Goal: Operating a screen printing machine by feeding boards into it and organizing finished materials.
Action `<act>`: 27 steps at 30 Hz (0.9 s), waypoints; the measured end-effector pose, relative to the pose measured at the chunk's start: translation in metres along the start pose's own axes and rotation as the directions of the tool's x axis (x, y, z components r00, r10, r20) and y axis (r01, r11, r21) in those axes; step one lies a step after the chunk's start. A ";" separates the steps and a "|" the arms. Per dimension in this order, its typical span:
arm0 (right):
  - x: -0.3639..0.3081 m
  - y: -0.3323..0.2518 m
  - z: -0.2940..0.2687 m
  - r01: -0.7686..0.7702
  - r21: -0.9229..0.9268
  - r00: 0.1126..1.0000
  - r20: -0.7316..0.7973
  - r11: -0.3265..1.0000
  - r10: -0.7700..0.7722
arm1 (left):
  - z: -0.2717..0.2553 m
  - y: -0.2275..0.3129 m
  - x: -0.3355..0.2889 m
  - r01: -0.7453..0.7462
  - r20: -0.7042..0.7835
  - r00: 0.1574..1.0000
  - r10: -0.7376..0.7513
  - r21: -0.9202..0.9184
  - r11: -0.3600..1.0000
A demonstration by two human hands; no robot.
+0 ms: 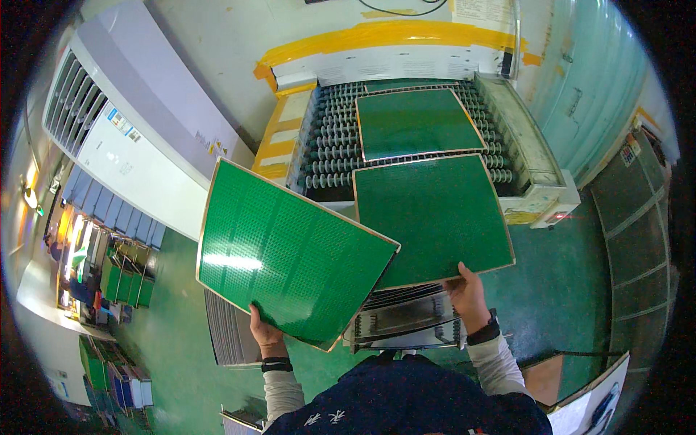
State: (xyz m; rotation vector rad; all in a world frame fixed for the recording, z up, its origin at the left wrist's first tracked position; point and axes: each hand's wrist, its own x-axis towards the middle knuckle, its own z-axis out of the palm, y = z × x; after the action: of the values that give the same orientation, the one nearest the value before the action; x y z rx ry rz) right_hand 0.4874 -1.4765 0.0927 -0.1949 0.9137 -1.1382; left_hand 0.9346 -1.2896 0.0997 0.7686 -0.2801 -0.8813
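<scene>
My left hand grips the near edge of a green panel, thumb on top. That panel has a thin copper-coloured rim and is tilted, with a bright glare on its left part. My right hand holds the near edge of a second green panel, its thumb on the upper face and its other fingers hidden below. The first panel overlaps the left corner of the second. Beyond them, a third green panel lies on the rows of grey roller discs of a conveyor machine.
The machine's pale side rail runs along the right. At left stands a tall white air conditioner. Below the held panels is a rack; a stack of grey boards sits beside it. Dark mesh panels stand far right.
</scene>
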 end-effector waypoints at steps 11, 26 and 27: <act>0.003 -0.008 0.019 0.020 0.036 0.998 -0.066 0.999 -0.018 | 0.004 -0.002 0.004 -0.007 -0.034 0.999 0.007 -0.001 1.000; 0.022 -0.009 0.014 0.044 0.037 0.999 0.018 0.998 -0.044 | 0.010 -0.001 0.004 0.021 0.002 1.000 -0.021 -0.014 1.000; 0.023 -0.009 0.014 0.043 0.037 0.999 0.018 0.998 -0.044 | 0.009 -0.001 0.004 0.025 -0.003 1.000 -0.025 -0.015 1.000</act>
State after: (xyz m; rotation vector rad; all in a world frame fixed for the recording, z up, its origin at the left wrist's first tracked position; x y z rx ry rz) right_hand 0.4940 -1.5045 0.0945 -0.1963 0.8744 -1.1908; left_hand 0.9320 -1.2978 0.1055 0.7610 -0.2615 -0.9045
